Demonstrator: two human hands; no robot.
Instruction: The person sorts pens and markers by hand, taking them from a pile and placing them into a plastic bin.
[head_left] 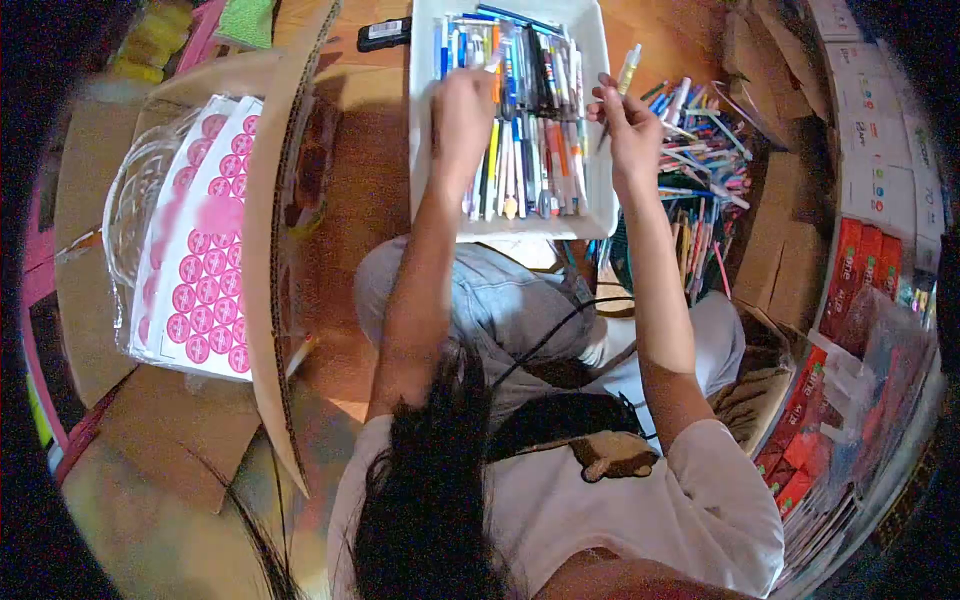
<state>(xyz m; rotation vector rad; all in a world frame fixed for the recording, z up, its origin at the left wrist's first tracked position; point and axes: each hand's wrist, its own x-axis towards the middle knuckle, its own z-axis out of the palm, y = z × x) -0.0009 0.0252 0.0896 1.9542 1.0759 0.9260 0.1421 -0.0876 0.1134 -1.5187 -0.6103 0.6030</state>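
Flat sheets of round pink stickers (205, 270) lie in a cardboard box. The left hand (462, 105) rests among slim plastic pens in the white tray (425, 120), fingers curled; whether they clamp one, I cannot tell. The right hand (628, 125) pinches a clear pen (629, 68) over the loose pile (700, 170); smooth barrels could slip.

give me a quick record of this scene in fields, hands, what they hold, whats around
left hand: reaching into the white tray, fingers on the pens lined up there
right hand: raised beside the tray, pinching one pen upright
tray contents: many pens laid side by side
right of tray: loose pile of pens on the floor
left side: cardboard box with sheets of pink round stickers
far right: red packets
above tray: dark phone
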